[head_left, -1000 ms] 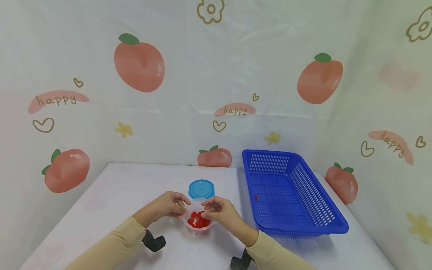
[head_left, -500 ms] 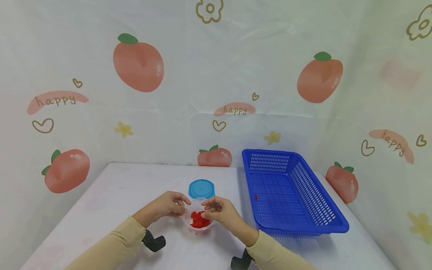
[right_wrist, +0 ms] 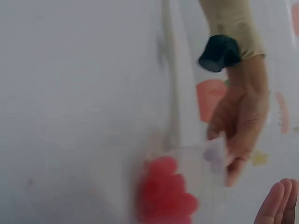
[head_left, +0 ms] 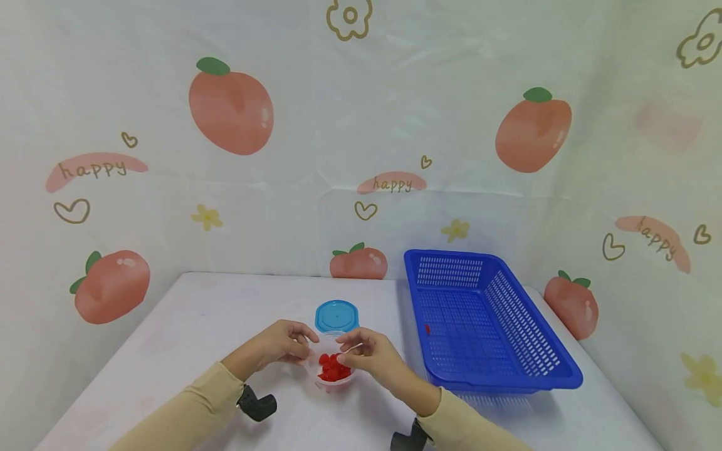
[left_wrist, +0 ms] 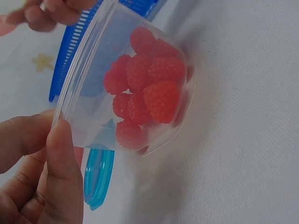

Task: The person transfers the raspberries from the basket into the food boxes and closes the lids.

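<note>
A clear plastic tub [head_left: 329, 383] with a wide rim sits on the white table, holding several red raspberries [left_wrist: 138, 72]. They lie heaped toward its right side in the head view. My left hand [head_left: 286, 341] pinches the tub's rim between thumb and fingers, as the left wrist view shows. My right hand [head_left: 372, 358] hovers at the tub's right side, its fingers loosely bent. In the left wrist view those fingers [left_wrist: 51, 11] stand off from the rim with nothing in them. Just behind the tub lies a blue lid [head_left: 336, 315].
A large blue slotted basket [head_left: 555, 369] stands on the right side of the table [head_left: 214, 307], with a small red spot [head_left: 427, 329] at its left inner wall. A printed cloth backdrop [head_left: 316, 125] rises behind and at both sides.
The raspberries have shifted from a looser spread into a heap toward the tub's right. My right wrist and sleeve have moved slightly to the right. The left hand has kept its place at the rim.
</note>
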`<state>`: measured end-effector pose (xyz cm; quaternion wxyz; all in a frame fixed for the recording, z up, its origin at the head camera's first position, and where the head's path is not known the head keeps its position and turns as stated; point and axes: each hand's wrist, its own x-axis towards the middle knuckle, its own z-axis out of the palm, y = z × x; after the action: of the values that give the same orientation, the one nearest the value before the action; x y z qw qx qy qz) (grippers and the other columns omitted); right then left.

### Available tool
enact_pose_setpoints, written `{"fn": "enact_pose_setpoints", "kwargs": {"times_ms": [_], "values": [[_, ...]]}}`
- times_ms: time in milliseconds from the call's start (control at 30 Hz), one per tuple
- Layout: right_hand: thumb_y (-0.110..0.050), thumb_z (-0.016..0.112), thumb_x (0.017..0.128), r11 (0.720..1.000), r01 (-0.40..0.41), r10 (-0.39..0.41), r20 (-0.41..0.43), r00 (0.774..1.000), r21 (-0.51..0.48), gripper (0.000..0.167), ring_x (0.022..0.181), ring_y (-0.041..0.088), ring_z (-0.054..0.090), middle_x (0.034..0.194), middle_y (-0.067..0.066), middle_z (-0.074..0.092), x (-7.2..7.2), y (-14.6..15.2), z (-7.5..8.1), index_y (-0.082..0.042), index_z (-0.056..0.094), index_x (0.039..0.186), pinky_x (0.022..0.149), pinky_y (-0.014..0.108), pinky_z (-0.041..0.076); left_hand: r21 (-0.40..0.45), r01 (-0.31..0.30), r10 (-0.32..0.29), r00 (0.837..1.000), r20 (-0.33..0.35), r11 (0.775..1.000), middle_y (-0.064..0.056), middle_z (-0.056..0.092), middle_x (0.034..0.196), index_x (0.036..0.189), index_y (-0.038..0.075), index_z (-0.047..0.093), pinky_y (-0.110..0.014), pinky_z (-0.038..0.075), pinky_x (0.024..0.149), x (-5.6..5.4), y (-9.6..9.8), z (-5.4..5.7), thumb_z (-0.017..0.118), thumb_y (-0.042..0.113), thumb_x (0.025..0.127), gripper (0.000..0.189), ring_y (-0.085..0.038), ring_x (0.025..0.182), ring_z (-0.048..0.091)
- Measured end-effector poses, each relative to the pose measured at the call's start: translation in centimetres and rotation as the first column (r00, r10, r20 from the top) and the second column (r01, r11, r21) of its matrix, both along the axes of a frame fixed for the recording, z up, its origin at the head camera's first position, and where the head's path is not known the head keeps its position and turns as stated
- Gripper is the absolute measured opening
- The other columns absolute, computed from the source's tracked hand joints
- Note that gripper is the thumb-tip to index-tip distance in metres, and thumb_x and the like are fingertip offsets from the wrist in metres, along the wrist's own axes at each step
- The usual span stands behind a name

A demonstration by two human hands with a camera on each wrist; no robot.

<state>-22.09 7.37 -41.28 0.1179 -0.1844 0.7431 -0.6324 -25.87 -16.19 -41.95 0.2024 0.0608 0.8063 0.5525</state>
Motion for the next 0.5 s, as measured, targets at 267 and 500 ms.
{"fn": "enact_pose_setpoints", "kwargs": {"times_ms": [267,500], "values": [[-0.013,0.068,0.089,0.998,-0.052,0.048,-0.106,0.993,-0.037,0.034,0.094,0.017,0.061,0.111,0.018,0.058,1.0,2.7,4.8,0.002,0.058,0.119,0.081,0.023,0.054,0.000,0.007,-0.007,1.000,-0.007,1.000,-0.007,0.061,0.079,0.111,-0.004,0.062,-0.028,0.058,0.067,0.0,-0.1,0.1,0.067,0.003,0.085,0.027,-0.016,0.066,0.062],[-0.009,0.065,0.091,0.994,0.032,-0.058,-0.258,0.965,-0.102,0.030,0.094,0.012,0.062,0.104,-0.001,0.062,-1.0,6.3,8.9,-0.004,0.058,0.119,0.080,0.024,0.055,-0.009,0.001,-0.002,1.000,-0.010,1.000,-0.007,0.060,0.080,0.108,-0.001,0.064,-0.028,0.058,0.067,0.0,-0.1,-0.2,0.069,0.004,0.084,0.026,-0.016,0.067,0.062]]}}
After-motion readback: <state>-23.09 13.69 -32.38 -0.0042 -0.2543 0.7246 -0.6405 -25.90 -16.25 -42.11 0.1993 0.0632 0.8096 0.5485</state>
